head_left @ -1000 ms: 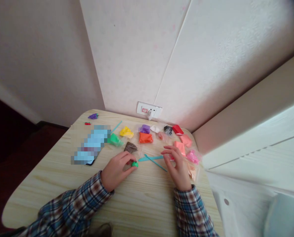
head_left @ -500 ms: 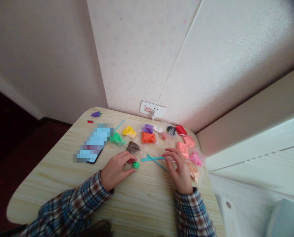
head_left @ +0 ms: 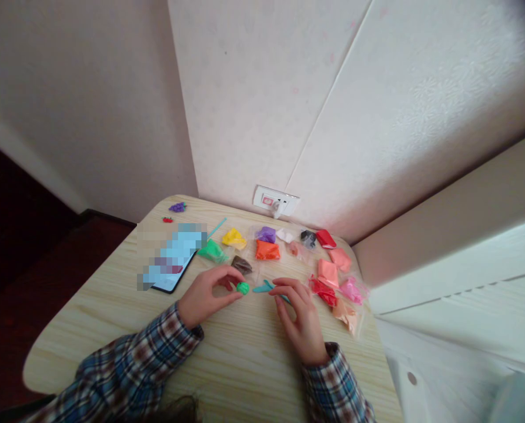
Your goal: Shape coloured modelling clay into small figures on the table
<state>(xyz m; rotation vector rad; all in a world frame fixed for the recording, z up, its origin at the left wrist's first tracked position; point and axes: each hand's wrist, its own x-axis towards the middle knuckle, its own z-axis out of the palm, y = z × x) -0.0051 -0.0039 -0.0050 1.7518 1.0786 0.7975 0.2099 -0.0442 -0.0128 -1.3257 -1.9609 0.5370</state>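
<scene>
My left hand (head_left: 210, 295) pinches a small green clay ball (head_left: 243, 288) between thumb and fingertips, just above the table. Its surface shows grooves or dents. My right hand (head_left: 300, 317) is over two light-blue plastic clay tools (head_left: 262, 288) that lie crossed on the table. Its fingers are curved and apart from the thumb, with part of a tool showing between them; no firm grip on it is visible. A bag of brown clay (head_left: 241, 265) lies just beyond my left hand. Right of my right hand is a bag of red clay (head_left: 323, 291).
Bagged clay in several colours, including orange (head_left: 267, 250), yellow (head_left: 234, 238) and green (head_left: 213, 251), lies across the back of the table (head_left: 125, 329). A phone (head_left: 174, 258), partly blurred, lies left. Behind it are small purple grapes (head_left: 178, 207). A wall socket (head_left: 275, 201) is behind.
My right hand has moved left over the blue tools, uncovering the bag of red clay. The left hand still holds the green ball, which has turned slightly. The view has shifted a little.
</scene>
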